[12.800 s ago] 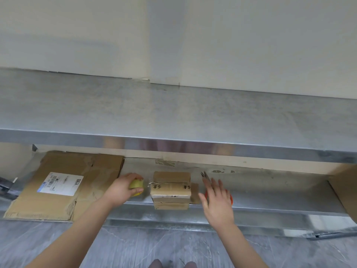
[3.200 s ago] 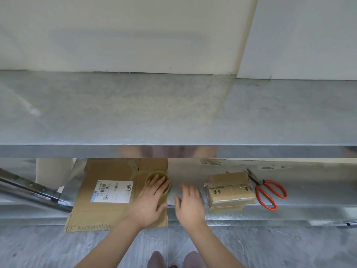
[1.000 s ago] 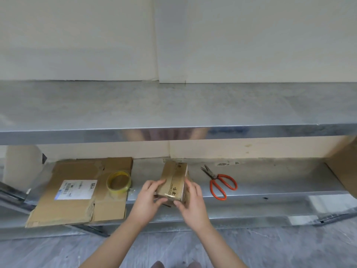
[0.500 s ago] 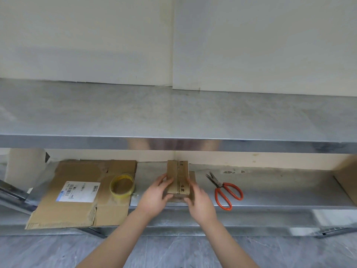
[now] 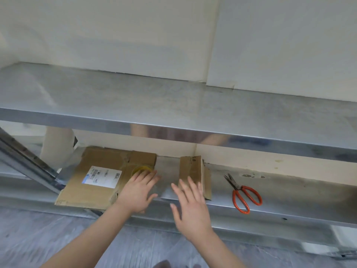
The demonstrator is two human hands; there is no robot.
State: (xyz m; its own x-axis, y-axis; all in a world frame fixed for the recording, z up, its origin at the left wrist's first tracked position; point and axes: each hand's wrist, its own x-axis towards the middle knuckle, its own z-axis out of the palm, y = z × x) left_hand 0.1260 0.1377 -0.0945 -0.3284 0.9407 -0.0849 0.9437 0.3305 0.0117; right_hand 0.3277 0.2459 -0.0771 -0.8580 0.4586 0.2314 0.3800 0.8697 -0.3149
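Note:
A small brown cardboard box (image 5: 190,168) lies on the lower metal shelf (image 5: 286,194) with a flat piece of cardboard under it. My right hand (image 5: 190,205) hovers just in front of the box with its fingers spread, holding nothing. My left hand (image 5: 138,190) reaches with straight fingers over a yellow roll of tape (image 5: 142,168), which it mostly hides. The tape sits on the right part of a flattened cardboard box (image 5: 100,176) with a white label.
Orange-handled scissors (image 5: 244,195) lie on the lower shelf to the right of the small box. A wide upper metal shelf (image 5: 173,105) overhangs the lower one. A slanted metal bar (image 5: 25,161) crosses at the far left. Grey floor lies below.
Both hands have let go of the small box, which now lies on the shelf. My left hand has moved left over the tape roll; my right hand has drawn back, fingers spread.

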